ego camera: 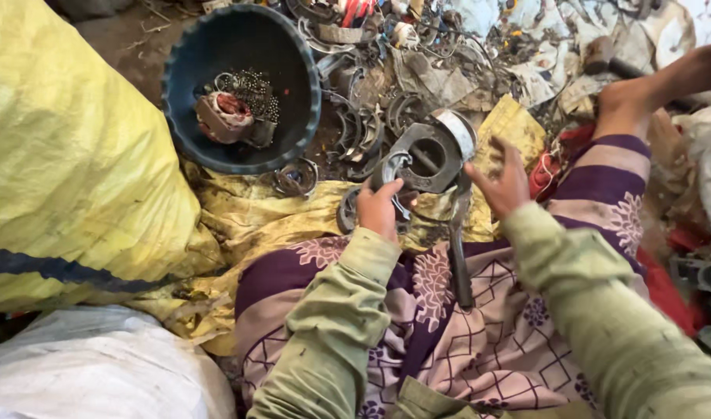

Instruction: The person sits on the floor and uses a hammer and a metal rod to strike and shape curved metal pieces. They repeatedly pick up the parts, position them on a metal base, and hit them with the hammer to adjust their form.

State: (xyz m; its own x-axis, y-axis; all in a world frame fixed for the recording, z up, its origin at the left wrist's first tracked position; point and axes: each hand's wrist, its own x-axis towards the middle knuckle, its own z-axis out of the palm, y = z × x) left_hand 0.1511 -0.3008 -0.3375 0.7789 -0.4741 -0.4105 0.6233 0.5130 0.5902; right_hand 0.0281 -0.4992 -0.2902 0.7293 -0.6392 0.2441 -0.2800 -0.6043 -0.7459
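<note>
The person sits on the ground with a grey metal motor housing (429, 155) held up over the lap, above the patterned purple cloth (441, 310). The left hand (380, 208) is clenched around the housing's lower left edge, gripping it from beneath. The right hand (501, 182) is released, fingers spread and slightly curled, hovering just beside the housing's right side without touching it. A dark hammer (458, 248) lies across the lap below the housing, head toward it, handle running down over the cloth.

The step in hand looks like steadying and turning the housing for inspection or breaking apart; whether its inner winding is already out is hard to tell from this angle. The next move would call for the free right hand to close on either the housing or the hammer while the left keeps a firm hold.

A blue tub (243, 89) with a copper-wound stator (225, 116) stands near, beside a yellow sack (68, 155) and a scrap pile (449, 54).
</note>
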